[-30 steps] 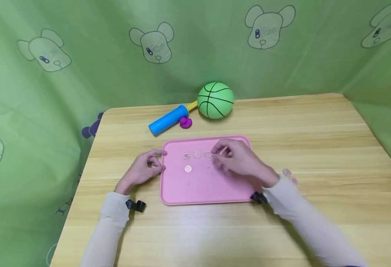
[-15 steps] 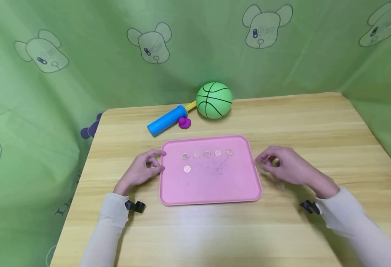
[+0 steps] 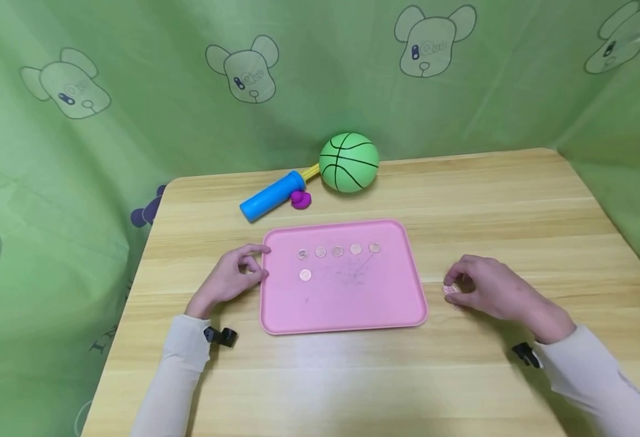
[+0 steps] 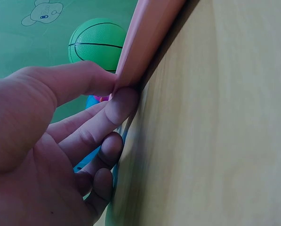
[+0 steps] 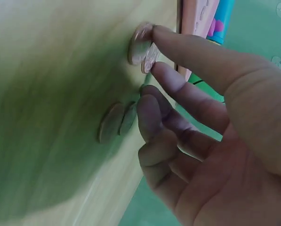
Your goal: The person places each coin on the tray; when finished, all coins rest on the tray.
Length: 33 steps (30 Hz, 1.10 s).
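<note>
In the head view a pink tray (image 3: 342, 312) lies on the table, several small coins (image 3: 337, 250) in a row along its back and one coin (image 3: 305, 275) below the row's left end. My left hand (image 3: 231, 276) touches the tray's left rim with thumb and index fingertips, set apart along the edge. Right of the tray, my right hand (image 3: 489, 288) has thumb and index fingertips around a coin (image 3: 449, 290) at the tabletop. The right wrist view shows two coins at these fingertips, one a copper-coloured coin (image 5: 150, 57), and two more coins (image 5: 111, 122) beside the curled fingers.
Behind the tray stand a green ball (image 3: 349, 162) with black lines, a blue hand pump (image 3: 272, 196) and a purple rubber duck (image 3: 300, 199). Green printed cloth (image 3: 156, 109) hangs at the table's back and sides.
My right hand has moved off the tray to the right and come down at the coins on the table. The tray's back row now shows fully. My left hand stays at the rim.
</note>
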Available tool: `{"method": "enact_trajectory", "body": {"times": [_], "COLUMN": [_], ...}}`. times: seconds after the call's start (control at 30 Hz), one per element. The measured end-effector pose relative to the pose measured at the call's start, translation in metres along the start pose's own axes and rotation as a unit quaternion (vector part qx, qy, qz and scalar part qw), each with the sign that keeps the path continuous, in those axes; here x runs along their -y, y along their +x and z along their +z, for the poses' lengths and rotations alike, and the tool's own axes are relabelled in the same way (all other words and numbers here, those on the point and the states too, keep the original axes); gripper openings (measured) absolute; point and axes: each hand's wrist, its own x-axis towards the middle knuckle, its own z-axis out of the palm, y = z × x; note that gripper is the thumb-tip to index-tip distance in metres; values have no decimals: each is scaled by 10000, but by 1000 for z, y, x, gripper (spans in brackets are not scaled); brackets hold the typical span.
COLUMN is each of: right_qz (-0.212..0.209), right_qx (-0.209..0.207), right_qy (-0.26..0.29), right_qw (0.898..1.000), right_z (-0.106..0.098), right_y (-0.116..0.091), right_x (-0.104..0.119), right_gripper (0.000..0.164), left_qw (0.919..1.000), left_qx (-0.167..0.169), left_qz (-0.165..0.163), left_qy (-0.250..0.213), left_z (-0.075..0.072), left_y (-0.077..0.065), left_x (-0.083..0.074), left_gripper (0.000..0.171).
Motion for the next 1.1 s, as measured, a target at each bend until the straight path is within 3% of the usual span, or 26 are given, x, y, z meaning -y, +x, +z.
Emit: {"method": "enact_trajectory", "body": {"times": [0.13,0.37,0.57,0.7,1.0,1.1], "right_qz": [-50,62,286,354,371,234], "right_qx": [197,975,765,834,995,880], "right_qy": [264,922,845,1014,1320,1442], "right_qw": [9994,9909,9931,9907,9855,9854], "right_z": [0,-3,-3,-2,-5,-10], "right_y": [3,9,9,9,12,12], "right_x": [-4,-4,-1,1,7,10], "right_gripper": [18,13,18,17,9,8], "left_qw": [10000,10000,9999,10000,10000,10000], "left_qx": [5,8,33,24,15,23], "left_qz": [-18,-74,-85,-67,-32,-54], "left_qy": [-22,-59,-54,-50,9,10], "left_z": [0,0,0,0,-1,-1], "left_y": [0,0,0,0,0,0], "left_x": [0,0,-1,-1,0,0], "left_gripper": [54,54,53,54,54,54]}}
